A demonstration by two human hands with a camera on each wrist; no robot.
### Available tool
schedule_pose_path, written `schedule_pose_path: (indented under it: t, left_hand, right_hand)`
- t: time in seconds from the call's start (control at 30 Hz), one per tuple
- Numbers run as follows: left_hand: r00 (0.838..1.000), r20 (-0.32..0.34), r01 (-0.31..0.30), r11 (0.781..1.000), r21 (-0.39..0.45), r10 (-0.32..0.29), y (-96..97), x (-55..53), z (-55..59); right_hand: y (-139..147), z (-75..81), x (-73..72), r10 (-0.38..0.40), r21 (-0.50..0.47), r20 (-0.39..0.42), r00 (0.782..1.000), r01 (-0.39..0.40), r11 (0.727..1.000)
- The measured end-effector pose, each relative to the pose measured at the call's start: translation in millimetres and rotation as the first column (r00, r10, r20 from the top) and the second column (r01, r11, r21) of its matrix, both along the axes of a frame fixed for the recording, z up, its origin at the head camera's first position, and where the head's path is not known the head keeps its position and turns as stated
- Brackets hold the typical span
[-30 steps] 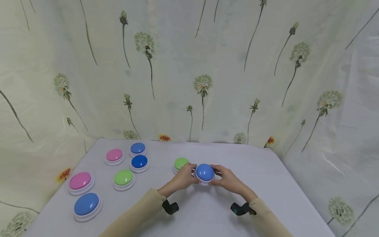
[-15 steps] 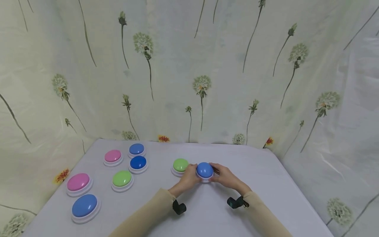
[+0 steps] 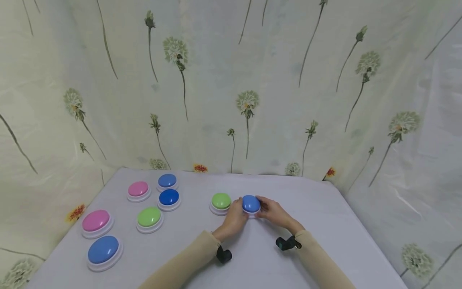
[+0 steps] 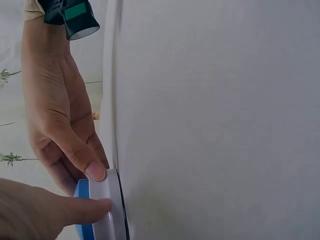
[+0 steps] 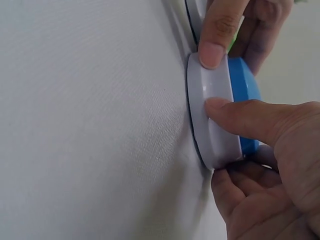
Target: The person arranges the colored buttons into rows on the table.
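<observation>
A blue push button (image 3: 251, 204) with a white round base stands between the two hands, to the right of a green push button (image 3: 221, 200). My left hand (image 3: 235, 218) grips its left side, thumb on the front of the white base. From the right, my right hand (image 3: 275, 212) holds the same base, its thumb also across the front. In the right wrist view the white base (image 5: 212, 115) is right at the tablecloth, dome facing up from the table. The left wrist view shows both thumbs on the base (image 4: 106, 210); the fingers behind are partly hidden.
At the left of the white table (image 3: 306, 192) stand two pink buttons, the nearer pink button (image 3: 95, 220) beside a large blue button (image 3: 103, 249). Another green button (image 3: 149, 217), a dark blue button (image 3: 169, 197) and a blue button (image 3: 167, 180) are close by. A flowered curtain (image 3: 209, 88) hangs behind.
Both hands have carried the blue button slightly away from me and down to the tabletop, beside the green one. The left hand has shifted right, uncovering more of that green button.
</observation>
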State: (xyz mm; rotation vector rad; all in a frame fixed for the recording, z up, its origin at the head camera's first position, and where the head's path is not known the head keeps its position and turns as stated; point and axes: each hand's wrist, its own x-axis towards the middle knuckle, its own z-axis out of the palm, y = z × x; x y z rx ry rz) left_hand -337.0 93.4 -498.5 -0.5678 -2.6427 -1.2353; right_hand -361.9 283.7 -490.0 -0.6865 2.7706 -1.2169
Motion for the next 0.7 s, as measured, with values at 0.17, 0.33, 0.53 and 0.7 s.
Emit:
schedule_pose_path:
  t: [0.17,0.33,0.53,0.7]
  left_hand:
    - [1.0,-0.003,-0.009,0.999,-0.036,0.009,-0.2,1.2,3.2]
    - [1.0,0.012,-0.006,0.999,-0.033,0.006,0.1,0.6,3.2]
    - [1.0,0.017,-0.007,1.0,-0.027,0.007,1.1,0.6,1.5]
    - [0.996,0.083,0.014,1.0,-0.001,-0.014,-0.5,5.9,3.0]
  right_hand:
    - [-1,-1.2,-5.3,-0.011,-0.019,0.022,1.0,0.012,1.0]
    - [-4,1.1,-4.7,-0.029,-0.007,0.043,0.999,0.03,1.0]
    - [-6,0.4,-3.3,-0.059,0.008,0.025,0.998,0.059,0.998]
    - [-10,-1.5,2.4,-0.079,0.023,-0.022,0.997,0.079,0.997]
